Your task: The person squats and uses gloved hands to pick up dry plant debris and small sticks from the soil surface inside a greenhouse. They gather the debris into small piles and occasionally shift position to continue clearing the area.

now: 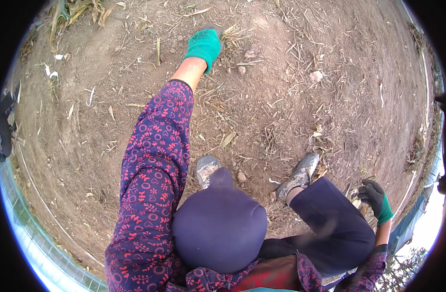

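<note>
My left hand (205,44), in a green knitted glove with a dark coated palm, reaches far forward to the soil. It is closed around a tuft of dry straw-like stalks (236,35), whose ends fan out to the right; the fingertips are hidden behind the glove. My right hand (375,199), in a matching glove, hangs beside my bent right knee (354,233). Its fingers are curled, close to some dry leaves (355,200) on the ground. Whether anything lies within those fingers cannot be made out.
Bare brown soil (98,146) bears scattered straw, stones (316,76) and white scraps (52,71). Dry corn-like leaves (80,11) lie at the upper left. Camouflage-patterned shoes (299,177) stand before me. A person's dark-clothed part (5,124) shows at the left rim.
</note>
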Action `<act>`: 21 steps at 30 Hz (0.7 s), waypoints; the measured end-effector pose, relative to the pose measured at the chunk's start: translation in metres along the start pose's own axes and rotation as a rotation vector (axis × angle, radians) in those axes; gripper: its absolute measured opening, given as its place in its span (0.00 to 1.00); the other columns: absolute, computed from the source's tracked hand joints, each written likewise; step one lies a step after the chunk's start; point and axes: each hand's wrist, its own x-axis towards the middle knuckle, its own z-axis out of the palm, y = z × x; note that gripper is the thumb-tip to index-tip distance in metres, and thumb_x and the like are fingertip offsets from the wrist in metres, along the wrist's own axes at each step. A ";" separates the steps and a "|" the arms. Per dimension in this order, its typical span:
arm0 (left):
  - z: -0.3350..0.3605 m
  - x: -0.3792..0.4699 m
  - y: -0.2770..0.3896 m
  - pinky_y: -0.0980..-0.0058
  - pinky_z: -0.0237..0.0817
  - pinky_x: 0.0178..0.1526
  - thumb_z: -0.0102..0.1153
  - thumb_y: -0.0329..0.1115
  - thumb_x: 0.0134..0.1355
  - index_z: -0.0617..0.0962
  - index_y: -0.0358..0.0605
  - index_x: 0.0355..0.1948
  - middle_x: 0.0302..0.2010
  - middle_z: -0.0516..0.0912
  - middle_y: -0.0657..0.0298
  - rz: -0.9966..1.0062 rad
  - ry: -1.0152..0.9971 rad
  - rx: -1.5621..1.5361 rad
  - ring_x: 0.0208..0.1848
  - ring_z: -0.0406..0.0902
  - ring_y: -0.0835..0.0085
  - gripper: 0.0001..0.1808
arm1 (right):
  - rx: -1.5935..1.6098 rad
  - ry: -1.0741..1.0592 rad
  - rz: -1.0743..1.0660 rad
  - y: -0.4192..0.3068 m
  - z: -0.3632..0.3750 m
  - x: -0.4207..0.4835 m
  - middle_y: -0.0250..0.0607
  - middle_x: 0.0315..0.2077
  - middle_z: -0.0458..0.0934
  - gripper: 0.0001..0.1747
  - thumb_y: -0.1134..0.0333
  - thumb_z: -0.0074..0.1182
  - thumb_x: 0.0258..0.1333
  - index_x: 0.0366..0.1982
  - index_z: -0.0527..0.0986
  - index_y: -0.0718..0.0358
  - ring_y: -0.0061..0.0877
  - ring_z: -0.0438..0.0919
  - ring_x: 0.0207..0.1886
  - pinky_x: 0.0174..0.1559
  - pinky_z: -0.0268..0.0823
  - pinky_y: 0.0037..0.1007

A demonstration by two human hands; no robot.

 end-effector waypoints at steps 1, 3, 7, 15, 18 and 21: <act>0.007 0.006 0.000 0.52 0.69 0.58 0.59 0.36 0.59 0.79 0.56 0.56 0.60 0.77 0.51 0.028 0.030 0.002 0.59 0.76 0.48 0.22 | -0.009 0.007 0.004 -0.001 0.001 0.000 0.34 0.40 0.82 0.24 0.57 0.51 0.67 0.59 0.72 0.61 0.24 0.83 0.42 0.42 0.72 0.25; 0.021 0.012 0.001 0.52 0.68 0.60 0.56 0.33 0.61 0.78 0.58 0.57 0.63 0.74 0.51 0.090 0.087 0.010 0.61 0.74 0.48 0.22 | -0.007 -0.013 -0.013 -0.002 0.003 0.000 0.34 0.39 0.82 0.24 0.56 0.51 0.67 0.59 0.72 0.61 0.23 0.82 0.42 0.43 0.72 0.25; 0.035 0.001 -0.006 0.52 0.69 0.59 0.51 0.30 0.63 0.78 0.58 0.58 0.63 0.74 0.49 0.114 -0.087 0.172 0.61 0.75 0.49 0.22 | 0.010 -0.014 -0.023 -0.004 0.005 -0.001 0.33 0.39 0.82 0.26 0.55 0.51 0.67 0.61 0.71 0.62 0.21 0.81 0.40 0.42 0.71 0.25; 0.019 -0.078 -0.033 0.59 0.70 0.58 0.64 0.35 0.56 0.76 0.42 0.58 0.54 0.80 0.45 -0.042 -0.319 -0.059 0.56 0.78 0.49 0.28 | 0.013 -0.021 -0.035 -0.010 0.010 -0.004 0.34 0.40 0.82 0.26 0.55 0.49 0.67 0.61 0.71 0.62 0.23 0.81 0.42 0.45 0.71 0.26; 0.015 -0.133 -0.017 0.59 0.69 0.59 0.67 0.38 0.55 0.77 0.43 0.58 0.54 0.80 0.44 -0.084 -0.242 -0.184 0.58 0.77 0.48 0.29 | -0.010 -0.017 -0.037 -0.011 0.011 -0.005 0.34 0.40 0.82 0.26 0.55 0.49 0.67 0.61 0.71 0.62 0.23 0.82 0.43 0.45 0.72 0.26; 0.013 -0.168 0.008 0.59 0.69 0.59 0.70 0.39 0.53 0.76 0.45 0.59 0.57 0.78 0.45 -0.080 -0.135 -0.190 0.59 0.75 0.46 0.31 | -0.019 -0.022 -0.034 -0.010 0.011 -0.006 0.34 0.40 0.82 0.26 0.55 0.49 0.67 0.61 0.71 0.61 0.23 0.82 0.43 0.46 0.72 0.26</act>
